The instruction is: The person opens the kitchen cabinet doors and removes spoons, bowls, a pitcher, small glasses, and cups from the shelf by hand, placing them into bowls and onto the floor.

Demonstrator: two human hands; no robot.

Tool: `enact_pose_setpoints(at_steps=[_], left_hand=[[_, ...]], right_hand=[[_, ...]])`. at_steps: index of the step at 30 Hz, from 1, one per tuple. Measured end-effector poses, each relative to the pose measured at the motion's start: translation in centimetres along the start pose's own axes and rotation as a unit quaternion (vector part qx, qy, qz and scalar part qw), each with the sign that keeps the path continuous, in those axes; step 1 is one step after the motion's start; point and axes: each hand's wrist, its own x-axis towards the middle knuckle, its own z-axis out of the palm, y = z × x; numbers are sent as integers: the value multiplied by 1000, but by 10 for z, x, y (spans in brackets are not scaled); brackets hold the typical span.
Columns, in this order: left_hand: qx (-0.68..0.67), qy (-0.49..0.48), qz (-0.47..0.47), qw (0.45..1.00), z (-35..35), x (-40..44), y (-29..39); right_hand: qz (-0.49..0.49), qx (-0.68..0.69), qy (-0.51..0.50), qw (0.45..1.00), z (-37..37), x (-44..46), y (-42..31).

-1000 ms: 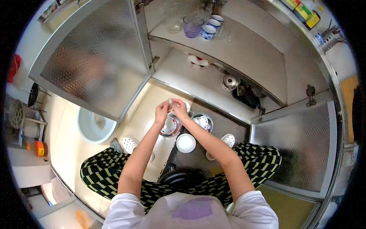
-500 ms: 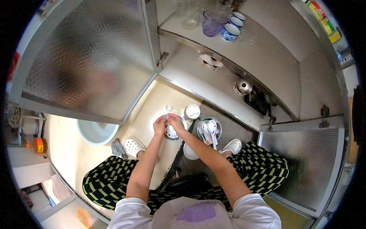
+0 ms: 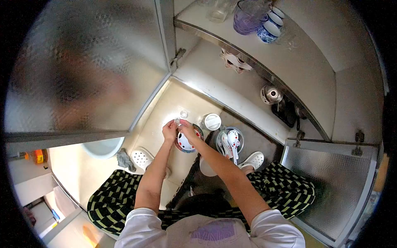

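Small clear glass item (image 3: 177, 121): showing at the far-left edge of the dotted dish (image 3: 184, 142); your left hand (image 3: 169, 131), your right hand (image 3: 188, 131): both pinching it; light, even pressure: likely serving you best; lidded jar (image 3: 213, 122): standing right.

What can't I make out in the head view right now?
In the head view:
Small clear item: too small to identify, partly covered by the fingers.
White dish: partly hidden by the right forearm.
Pale-blue basin: partly hidden by the left cabinet door.
Clear glass container: cut off by the top edge.
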Motion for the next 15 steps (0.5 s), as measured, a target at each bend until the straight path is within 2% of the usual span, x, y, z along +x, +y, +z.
enact_pose_setpoints(at_steps=[10, 12, 15], left_hand=[[-17, -1, -31, 999, 15, 20, -28], [4, 0, -41, 999, 16, 17, -26], [18, -1, -58, 998, 16, 16, -22]], right_hand=[[22, -4, -2, 1000, -2, 16, 5], [20, -4, 49, 999, 0, 19, 9], [55, 29, 55, 997, 0, 17, 5]])
